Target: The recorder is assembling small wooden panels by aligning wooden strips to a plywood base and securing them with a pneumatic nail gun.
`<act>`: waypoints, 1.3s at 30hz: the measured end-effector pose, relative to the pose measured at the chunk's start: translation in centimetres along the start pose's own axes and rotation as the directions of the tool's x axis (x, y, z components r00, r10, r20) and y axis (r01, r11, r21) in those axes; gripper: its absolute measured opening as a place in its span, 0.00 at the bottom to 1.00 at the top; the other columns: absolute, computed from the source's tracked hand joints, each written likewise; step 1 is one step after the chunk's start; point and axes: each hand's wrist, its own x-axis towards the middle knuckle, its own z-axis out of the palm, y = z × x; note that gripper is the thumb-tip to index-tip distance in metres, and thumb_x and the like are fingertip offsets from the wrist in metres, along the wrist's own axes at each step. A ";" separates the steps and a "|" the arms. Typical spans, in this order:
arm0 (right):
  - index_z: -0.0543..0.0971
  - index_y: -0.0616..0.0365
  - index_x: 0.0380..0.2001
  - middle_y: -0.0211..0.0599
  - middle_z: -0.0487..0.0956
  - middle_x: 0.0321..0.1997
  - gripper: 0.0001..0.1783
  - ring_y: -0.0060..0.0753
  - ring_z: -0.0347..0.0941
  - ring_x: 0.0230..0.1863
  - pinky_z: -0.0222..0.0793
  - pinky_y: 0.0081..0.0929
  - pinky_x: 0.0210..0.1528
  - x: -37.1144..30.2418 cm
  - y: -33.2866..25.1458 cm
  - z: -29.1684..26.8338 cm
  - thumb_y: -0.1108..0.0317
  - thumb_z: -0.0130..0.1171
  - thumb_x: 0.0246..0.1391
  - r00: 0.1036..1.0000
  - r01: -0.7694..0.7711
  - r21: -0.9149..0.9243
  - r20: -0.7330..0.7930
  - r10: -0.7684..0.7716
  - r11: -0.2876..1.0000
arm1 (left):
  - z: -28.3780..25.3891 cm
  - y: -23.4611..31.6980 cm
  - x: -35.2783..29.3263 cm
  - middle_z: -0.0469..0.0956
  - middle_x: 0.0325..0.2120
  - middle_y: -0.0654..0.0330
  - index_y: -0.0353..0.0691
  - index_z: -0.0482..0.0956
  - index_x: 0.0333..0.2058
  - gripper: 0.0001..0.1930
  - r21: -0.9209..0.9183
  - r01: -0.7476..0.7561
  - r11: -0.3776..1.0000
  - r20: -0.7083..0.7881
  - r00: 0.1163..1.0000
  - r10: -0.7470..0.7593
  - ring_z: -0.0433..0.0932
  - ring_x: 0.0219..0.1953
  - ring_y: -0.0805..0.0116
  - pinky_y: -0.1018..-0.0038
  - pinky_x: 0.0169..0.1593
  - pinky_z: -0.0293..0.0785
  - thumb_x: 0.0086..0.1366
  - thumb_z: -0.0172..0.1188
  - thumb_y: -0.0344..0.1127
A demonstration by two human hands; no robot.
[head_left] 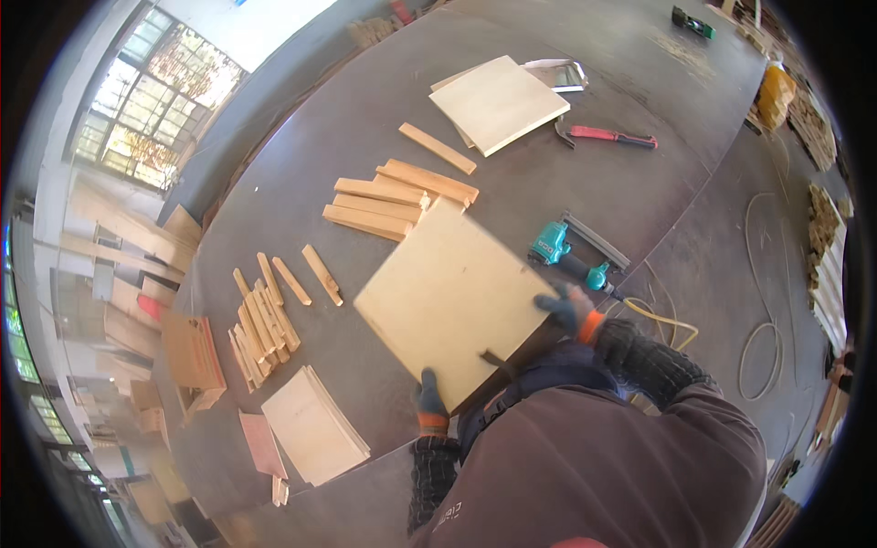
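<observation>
A square, pale wooden panel [452, 297] is tilted in front of my body, and both gloved hands hold it. My left hand [431, 406] grips its near left corner, with the thumb on top and the other fingers hidden below. Around its right corner closes my right hand [571, 310], in a grey glove with an orange cuff. A dark strap end [498, 363] overlaps the near edge. Just beyond the panel lie several wooden strips [375, 205], partly covered by its far corner. To the right of it rests a teal nail gun [571, 256] with a yellow hose [660, 318].
A red-handled hammer [612, 137] lies beside stacked square panels [501, 102] at the far side. On the left are short wooden sticks [265, 320], thin boards [315, 425] and a cardboard box [194, 365]. Another green tool [692, 23] sits far right on the dark table [639, 82].
</observation>
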 end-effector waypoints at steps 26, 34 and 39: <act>0.72 0.60 0.69 0.33 0.83 0.41 0.29 0.21 0.76 0.33 0.74 0.21 0.31 14.4 -1.3 -3.9 0.67 0.61 0.68 0.963 0.244 -0.150 -0.079 -0.257 0.958 | -17.2 -14.6 -3.1 0.78 0.26 0.61 0.35 0.81 0.38 0.12 -0.176 -0.068 0.982 -0.697 0.713 -0.075 0.76 0.23 0.69 0.70 0.26 0.74 0.67 0.71 0.38; 0.72 0.54 0.70 0.32 0.82 0.39 0.29 0.19 0.76 0.31 0.73 0.19 0.30 7.7 2.3 0.4 0.71 0.61 0.66 0.982 0.124 -0.356 0.176 -0.064 0.926 | -28.8 -15.4 1.4 0.83 0.39 0.51 0.27 0.78 0.54 0.40 0.264 0.256 0.930 -0.960 0.167 0.226 0.82 0.36 0.61 0.66 0.40 0.81 0.52 0.85 0.50; 0.72 0.55 0.69 0.32 0.82 0.39 0.29 0.19 0.76 0.30 0.72 0.20 0.29 7.4 3.7 1.3 0.71 0.62 0.66 0.970 0.161 -0.381 0.232 -0.074 0.910 | -30.9 -11.4 3.4 0.84 0.43 0.51 0.24 0.75 0.58 0.41 0.029 -0.001 1.000 -0.938 0.344 0.027 0.82 0.37 0.60 0.66 0.40 0.82 0.53 0.85 0.43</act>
